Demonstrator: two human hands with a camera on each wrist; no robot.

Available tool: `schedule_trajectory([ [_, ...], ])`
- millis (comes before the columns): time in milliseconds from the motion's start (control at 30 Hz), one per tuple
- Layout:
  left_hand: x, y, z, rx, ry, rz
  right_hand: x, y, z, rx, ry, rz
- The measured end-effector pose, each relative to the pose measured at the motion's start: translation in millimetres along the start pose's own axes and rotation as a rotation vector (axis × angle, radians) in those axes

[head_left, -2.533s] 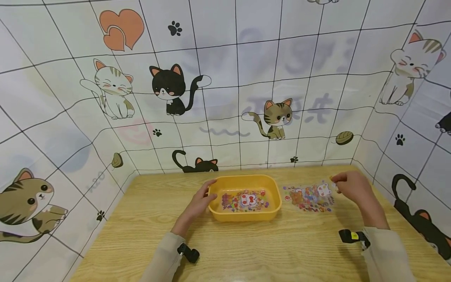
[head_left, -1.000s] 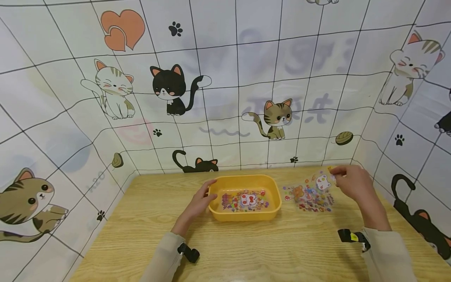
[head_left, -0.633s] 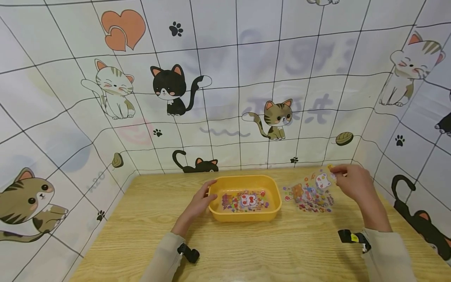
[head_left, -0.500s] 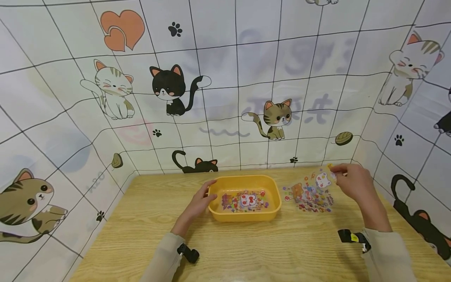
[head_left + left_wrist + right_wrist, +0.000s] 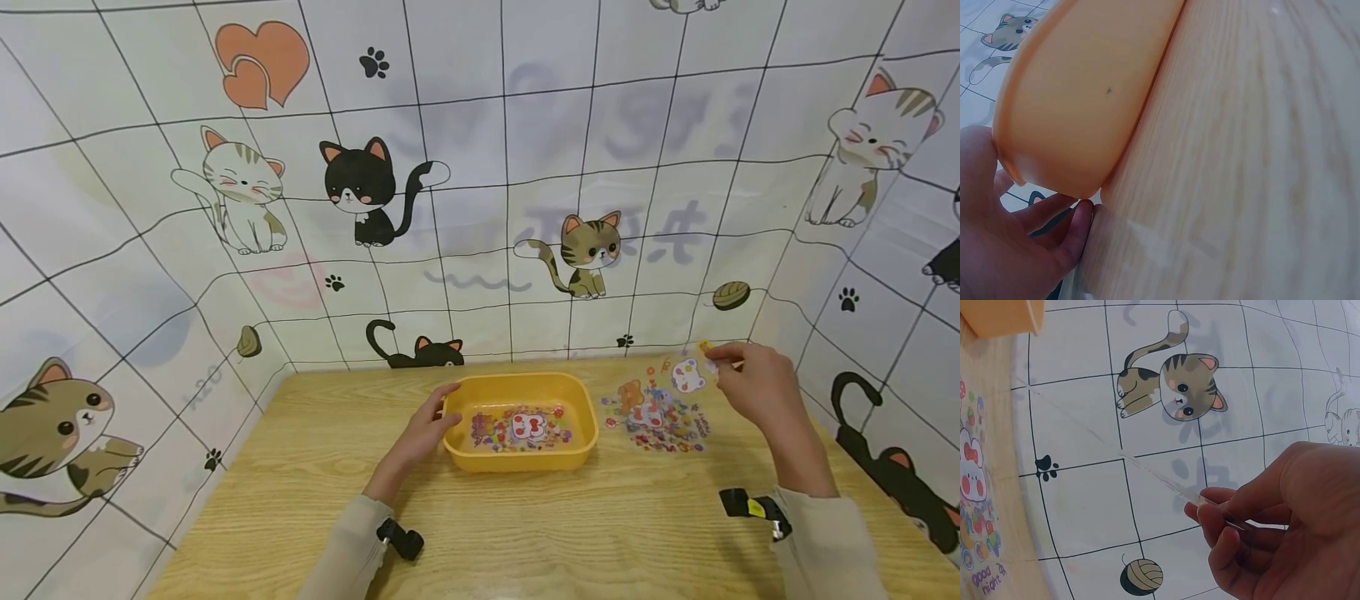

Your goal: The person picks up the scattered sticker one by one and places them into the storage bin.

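Observation:
A yellow plastic basin [image 5: 525, 462] stands on the table, and a clear sticker sheet [image 5: 529, 427] with a white rabbit print lies inside it. My left hand [image 5: 426, 429] holds the basin's left end, thumb over the rim; in the left wrist view the fingers [image 5: 1075, 231] bend round the outer wall. To the right of the basin, my right hand [image 5: 757, 387] pinches the upper right corner of another clear sticker sheet [image 5: 687, 377], printed with a white bear face. That sheet is tilted up and appears edge-on in the right wrist view. Under it more sticker print [image 5: 972, 481] lies flat.
The wood-grain table [image 5: 555, 533] runs up to a wall covering [image 5: 465, 200] with a grid and cartoon cats, which closes off the back and both sides. A black wrist camera [image 5: 401, 539] sits on the left wrist, another [image 5: 753, 507] on the right.
My right hand has lifted the sheet's corner up and away from the flat print, so the bear face now stands higher. The left hand and the basin have stayed in place.

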State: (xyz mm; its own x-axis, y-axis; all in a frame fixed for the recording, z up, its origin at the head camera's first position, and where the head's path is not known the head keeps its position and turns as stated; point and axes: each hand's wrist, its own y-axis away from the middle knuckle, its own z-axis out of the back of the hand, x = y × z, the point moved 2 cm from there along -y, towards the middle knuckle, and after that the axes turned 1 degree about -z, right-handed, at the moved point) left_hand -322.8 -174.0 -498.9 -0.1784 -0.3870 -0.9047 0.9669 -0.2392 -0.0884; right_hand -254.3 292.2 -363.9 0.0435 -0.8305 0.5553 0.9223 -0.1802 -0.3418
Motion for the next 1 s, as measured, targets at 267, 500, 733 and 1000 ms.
schedule_trajectory([
  [267,1.4,0.5,1.8,0.002,0.001,-0.008,9,2.3,4,-0.026,-0.011,-0.025],
  [500,-0.8,0.9,2.5,0.008,0.011,-0.011,15,4.8,8,-0.037,-0.017,-0.032],
  [733,0.7,0.2,2.0,0.009,0.006,0.001,21,7.7,9,-0.063,-0.015,-0.014],
  [1000,2.3,-1.1,1.5,0.015,-0.005,0.001,30,9.1,8,-0.072,-0.023,0.02],
])
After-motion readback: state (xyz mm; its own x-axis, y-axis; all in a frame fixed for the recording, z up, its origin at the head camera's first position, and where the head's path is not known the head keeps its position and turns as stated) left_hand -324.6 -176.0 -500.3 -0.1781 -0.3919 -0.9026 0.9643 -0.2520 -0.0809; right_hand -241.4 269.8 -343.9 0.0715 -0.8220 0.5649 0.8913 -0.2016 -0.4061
